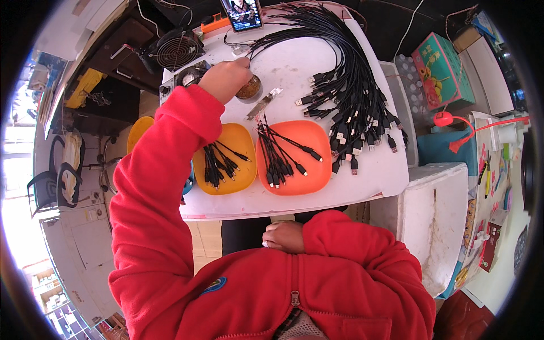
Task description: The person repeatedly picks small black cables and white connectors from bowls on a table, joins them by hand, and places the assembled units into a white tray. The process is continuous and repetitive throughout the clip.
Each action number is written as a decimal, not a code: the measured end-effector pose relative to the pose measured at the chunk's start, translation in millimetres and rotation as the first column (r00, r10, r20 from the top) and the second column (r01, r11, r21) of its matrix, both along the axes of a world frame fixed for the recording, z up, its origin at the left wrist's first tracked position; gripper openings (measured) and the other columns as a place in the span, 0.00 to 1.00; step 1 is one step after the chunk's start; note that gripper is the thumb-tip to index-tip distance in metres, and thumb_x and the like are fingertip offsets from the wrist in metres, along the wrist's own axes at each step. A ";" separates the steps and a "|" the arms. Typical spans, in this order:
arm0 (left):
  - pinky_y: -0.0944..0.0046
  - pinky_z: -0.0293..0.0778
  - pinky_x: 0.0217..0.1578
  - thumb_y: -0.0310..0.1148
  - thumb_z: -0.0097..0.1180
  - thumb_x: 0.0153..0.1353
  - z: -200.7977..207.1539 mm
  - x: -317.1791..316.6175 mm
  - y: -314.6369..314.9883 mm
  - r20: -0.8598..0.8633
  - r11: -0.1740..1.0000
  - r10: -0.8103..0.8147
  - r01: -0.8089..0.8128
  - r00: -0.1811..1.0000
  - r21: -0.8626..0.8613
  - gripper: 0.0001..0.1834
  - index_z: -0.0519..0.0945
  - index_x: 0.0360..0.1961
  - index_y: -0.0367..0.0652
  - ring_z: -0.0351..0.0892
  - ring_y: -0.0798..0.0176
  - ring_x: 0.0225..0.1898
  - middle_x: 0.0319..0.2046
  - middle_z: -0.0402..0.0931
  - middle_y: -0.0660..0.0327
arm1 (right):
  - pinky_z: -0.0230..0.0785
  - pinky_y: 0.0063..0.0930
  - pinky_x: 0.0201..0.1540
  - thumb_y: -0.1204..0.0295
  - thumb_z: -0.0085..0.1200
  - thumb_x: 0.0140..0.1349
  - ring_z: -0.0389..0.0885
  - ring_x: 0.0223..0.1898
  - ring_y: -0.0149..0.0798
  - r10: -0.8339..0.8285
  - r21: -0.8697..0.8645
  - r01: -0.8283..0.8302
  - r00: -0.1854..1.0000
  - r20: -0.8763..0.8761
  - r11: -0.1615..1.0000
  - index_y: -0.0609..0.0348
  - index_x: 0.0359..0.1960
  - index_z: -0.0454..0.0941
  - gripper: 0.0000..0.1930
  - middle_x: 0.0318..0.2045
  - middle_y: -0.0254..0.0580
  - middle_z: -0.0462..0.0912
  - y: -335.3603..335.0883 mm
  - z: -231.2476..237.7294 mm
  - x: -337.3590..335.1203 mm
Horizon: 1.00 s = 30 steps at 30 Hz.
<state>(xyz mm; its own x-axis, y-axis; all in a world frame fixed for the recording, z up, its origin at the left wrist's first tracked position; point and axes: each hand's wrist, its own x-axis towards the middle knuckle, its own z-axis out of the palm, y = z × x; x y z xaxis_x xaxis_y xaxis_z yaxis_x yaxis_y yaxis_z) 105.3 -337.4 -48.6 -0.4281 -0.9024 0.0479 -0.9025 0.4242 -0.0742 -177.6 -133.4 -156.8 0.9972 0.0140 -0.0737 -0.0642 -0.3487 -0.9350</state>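
Observation:
My left hand (225, 80) reaches over the far left of the white table, beside a small round tin (250, 89) with brown stuff in it. Its fingers are curled together near the ends of some black cables; what they pinch is hidden. Close to my lap, below the table edge, rests my right hand (284, 236), fingers curled, with a bit of white showing at them. Short black cable plugs lie in an orange tray (323, 130) and a yellow tray (247, 137). A utility knife (264, 104) lies behind the orange tray.
A large bundle of black USB cables (351, 85) covers the table's right side. At the back stand a phone (242, 14) and, to its left, a round fan (173, 52). A white foam box (433, 221) is at the right, below a green carton (442, 71).

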 end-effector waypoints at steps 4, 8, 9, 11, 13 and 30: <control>0.55 0.78 0.35 0.23 0.55 0.50 -8.1 -5.9 -0.6 0.023 1.000 -0.004 0.004 1.000 -0.015 0.03 0.79 0.25 0.38 0.81 0.48 0.33 0.34 0.74 0.52 | 0.68 0.43 0.47 0.63 0.45 0.65 0.77 0.40 0.52 -0.003 0.008 0.003 1.000 -0.001 1.000 0.61 0.31 0.77 0.14 0.34 0.51 0.78 0.1 -1.2 -0.3; 0.55 0.78 0.35 0.23 0.55 0.50 -13.2 -7.2 -0.3 0.010 1.000 -0.003 0.004 1.000 -0.031 0.02 0.79 0.25 0.37 0.81 0.47 0.33 0.34 0.74 0.52 | 0.68 0.43 0.47 0.63 0.45 0.65 0.77 0.40 0.53 -0.034 0.008 0.034 0.999 0.014 0.999 0.62 0.30 0.77 0.14 0.33 0.51 0.78 1.4 -1.9 -0.2; 0.55 0.78 0.35 0.23 0.55 0.49 -12.9 -6.5 0.8 0.014 0.999 0.007 -0.007 1.000 -0.033 0.02 0.79 0.24 0.37 0.81 0.47 0.33 0.34 0.74 0.52 | 0.68 0.44 0.46 0.63 0.45 0.64 0.77 0.39 0.53 -0.041 0.005 0.041 0.999 0.012 0.999 0.62 0.30 0.77 0.14 0.33 0.51 0.78 2.0 -1.8 0.0; 0.55 0.78 0.35 0.23 0.55 0.49 -10.8 -6.2 4.7 0.022 0.999 0.027 -0.026 0.999 -0.037 0.02 0.78 0.24 0.37 0.81 0.47 0.33 0.34 0.73 0.52 | 0.68 0.44 0.46 0.63 0.45 0.64 0.77 0.39 0.53 -0.049 0.004 0.050 0.999 -0.011 0.999 0.62 0.30 0.76 0.14 0.33 0.51 0.77 2.8 -0.9 0.6; 0.55 0.76 0.35 0.25 0.55 0.52 -4.2 -2.7 10.4 -0.002 0.998 0.060 -0.060 0.998 -0.032 0.03 0.78 0.28 0.38 0.80 0.50 0.33 0.33 0.72 0.54 | 0.68 0.44 0.45 0.63 0.45 0.64 0.77 0.38 0.53 -0.051 0.012 0.052 0.997 -0.060 0.999 0.62 0.29 0.76 0.14 0.32 0.51 0.77 2.7 0.4 1.2; 0.55 0.73 0.37 0.25 0.59 0.53 31.1 96.3 72.4 -0.219 0.892 0.394 -0.429 0.893 -0.146 0.04 0.80 0.30 0.36 0.76 0.48 0.34 0.32 0.73 0.53 | 0.70 0.43 0.45 0.66 0.45 0.62 0.78 0.39 0.53 -0.003 -0.073 -0.007 0.990 -0.142 0.997 0.62 0.33 0.78 0.13 0.33 0.51 0.79 0.5 11.0 12.2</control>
